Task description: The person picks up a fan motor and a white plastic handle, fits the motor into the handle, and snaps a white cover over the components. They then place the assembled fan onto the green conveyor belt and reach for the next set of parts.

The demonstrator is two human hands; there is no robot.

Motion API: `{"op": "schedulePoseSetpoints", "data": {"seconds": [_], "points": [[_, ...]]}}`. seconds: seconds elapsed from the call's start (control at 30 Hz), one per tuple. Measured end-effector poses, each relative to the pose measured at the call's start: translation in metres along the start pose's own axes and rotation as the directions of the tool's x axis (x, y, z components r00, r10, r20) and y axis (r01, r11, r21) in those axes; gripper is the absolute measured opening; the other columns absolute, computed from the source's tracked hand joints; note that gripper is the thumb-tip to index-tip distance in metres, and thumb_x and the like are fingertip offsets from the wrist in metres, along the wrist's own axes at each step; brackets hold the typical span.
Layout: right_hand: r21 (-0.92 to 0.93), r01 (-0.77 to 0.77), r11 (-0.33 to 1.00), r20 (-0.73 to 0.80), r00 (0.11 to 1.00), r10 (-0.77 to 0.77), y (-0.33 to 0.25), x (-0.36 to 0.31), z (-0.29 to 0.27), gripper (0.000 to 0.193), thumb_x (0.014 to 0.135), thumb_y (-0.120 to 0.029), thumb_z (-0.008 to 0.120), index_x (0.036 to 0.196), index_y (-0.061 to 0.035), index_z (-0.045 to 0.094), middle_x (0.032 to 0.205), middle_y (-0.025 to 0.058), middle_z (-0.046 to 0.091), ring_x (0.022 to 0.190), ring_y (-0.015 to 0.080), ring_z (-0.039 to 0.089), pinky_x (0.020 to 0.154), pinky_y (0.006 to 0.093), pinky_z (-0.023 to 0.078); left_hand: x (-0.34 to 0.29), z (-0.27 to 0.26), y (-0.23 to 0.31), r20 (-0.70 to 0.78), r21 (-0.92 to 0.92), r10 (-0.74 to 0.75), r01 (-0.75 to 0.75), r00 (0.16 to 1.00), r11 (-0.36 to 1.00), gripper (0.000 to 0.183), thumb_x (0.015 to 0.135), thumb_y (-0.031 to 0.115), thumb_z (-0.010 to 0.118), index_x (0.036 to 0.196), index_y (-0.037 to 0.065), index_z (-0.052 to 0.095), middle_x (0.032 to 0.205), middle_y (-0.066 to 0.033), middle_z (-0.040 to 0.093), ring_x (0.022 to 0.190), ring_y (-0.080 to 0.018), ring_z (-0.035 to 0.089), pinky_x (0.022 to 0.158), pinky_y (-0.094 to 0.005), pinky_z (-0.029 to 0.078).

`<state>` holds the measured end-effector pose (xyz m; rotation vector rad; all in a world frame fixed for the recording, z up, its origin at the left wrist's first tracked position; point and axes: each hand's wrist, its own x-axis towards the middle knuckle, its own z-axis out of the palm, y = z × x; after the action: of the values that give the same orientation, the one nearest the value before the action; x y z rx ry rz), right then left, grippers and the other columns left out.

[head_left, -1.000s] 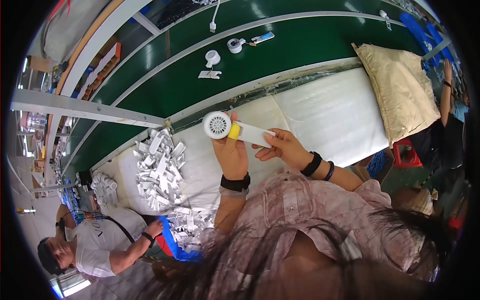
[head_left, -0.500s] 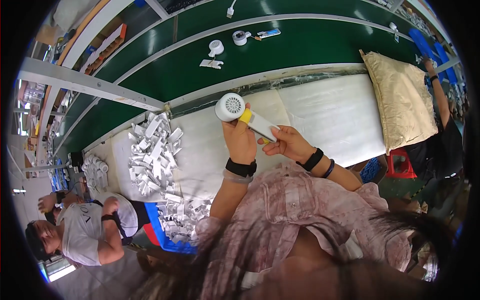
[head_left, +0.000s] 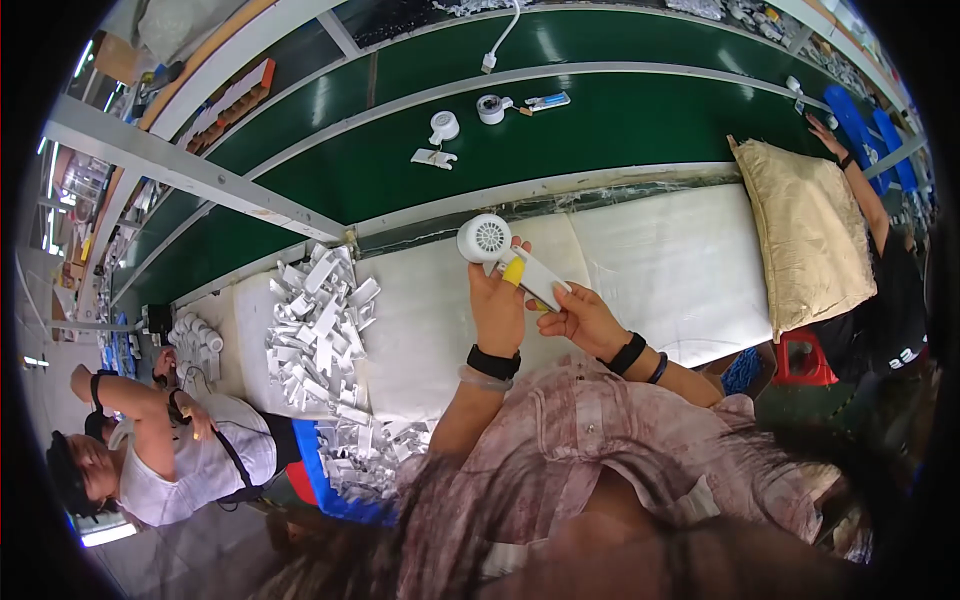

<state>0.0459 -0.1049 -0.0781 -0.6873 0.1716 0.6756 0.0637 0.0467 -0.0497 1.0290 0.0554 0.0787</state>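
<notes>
A white handheld fan with a round slotted head is held above the pale padded worktop. My left hand is closed around the fan just below its head, with a yellow cover on the thumb. At the far end of the long white handle part, my right hand pinches it between thumb and fingers. Whether that part is fully joined to the fan cannot be made out. Left of my hands lies a heap of white plastic handle pieces on the worktop.
More white pieces fill a blue crate beside me. Fan parts lie on the green conveyor. A tan sack stands right, above a red stool. One co-worker sits left; another's arm reaches in at right.
The view has shifted, so the scene sits lower in the picture. Both hands keep hold of the fan, and the handle part now stands at a steeper angle. The left co-worker's arms have moved.
</notes>
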Motion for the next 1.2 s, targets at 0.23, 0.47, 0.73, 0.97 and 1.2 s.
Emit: {"op": "schedulePoseSetpoints", "data": {"seconds": [0.23,0.47,0.73,0.97,1.2], "points": [[-0.038,-0.108,0.993,-0.037,0.994,0.107,-0.006,0.013,-0.011,0.041,0.098,-0.034,0.045,0.122,-0.001,0.045,0.108,0.0185,0.062,0.083,0.0233,0.068,0.073,0.0344,0.057,0.032,-0.014,-0.013,-0.119,-0.184,-0.205,0.181,0.972,0.966,0.048,0.09,-0.001,0.048,0.134,0.006,0.031,0.128,-0.0182,0.048,0.119,-0.0319,0.05,0.096,-0.0397,0.046],[-0.256,-0.148,0.955,-0.243,0.966,0.085,-0.02,0.023,-0.051,0.031,0.097,-0.029,0.049,0.112,-0.002,0.053,0.102,0.0163,0.064,0.082,0.022,0.067,0.072,0.0323,0.056,0.161,-0.144,-0.004,-0.269,0.083,-0.185,0.214,0.945,0.973,0.047,0.083,-0.007,0.046,0.128,0.002,0.038,0.115,-0.0174,0.057,0.106,-0.0307,0.059,0.088,-0.0384,0.05],[-0.421,-0.137,0.896,-0.397,0.917,-0.046,-0.055,0.051,-0.062,0.022,0.095,-0.02,0.051,0.106,-0.0009,0.055,0.096,0.0134,0.065,0.079,0.021,0.067,0.068,0.0277,0.055,0.314,-0.293,-0.004,-0.4,0.911,0.396,0.312,0.826,0.27,0.073,0.076,0.007,0.061,0.138,-0.002,0.022,0.108,-0.0278,0.06,0.101,-0.0454,0.057,0.085,-0.0465,0.047],[-0.386,-0.18,0.905,-0.452,0.892,-0.015,-0.051,0.075,-0.068,0.02,0.095,-0.019,0.052,0.104,-0.0027,0.056,0.094,0.011,0.065,0.078,0.0189,0.067,0.068,0.0283,0.055,0.336,-0.244,-0.014,-0.193,0.938,0.563,0.32,0.804,-0.134,0.07,0.074,0.002,0.06,0.137,0.002,0.029,0.131,-0.0237,0.045,0.124,-0.0348,0.043,0.102,-0.0445,0.034],[-0.408,-0.231,0.883,-0.42,0.906,0.043,-0.037,0.099,-0.06,0.021,0.095,-0.021,0.053,0.104,-0.0025,0.056,0.094,0.0105,0.065,0.077,0.0183,0.067,0.068,0.0279,0.054,0.315,-0.231,-0.036,0.411,0.882,0.086,-0.372,0.908,-0.291,0.052,0.07,0.007,0.064,0.12,0.009,0.051,0.124,-0.0103,0.052,0.126,-0.0293,0.04,0.106,-0.0524,0.026]]}}
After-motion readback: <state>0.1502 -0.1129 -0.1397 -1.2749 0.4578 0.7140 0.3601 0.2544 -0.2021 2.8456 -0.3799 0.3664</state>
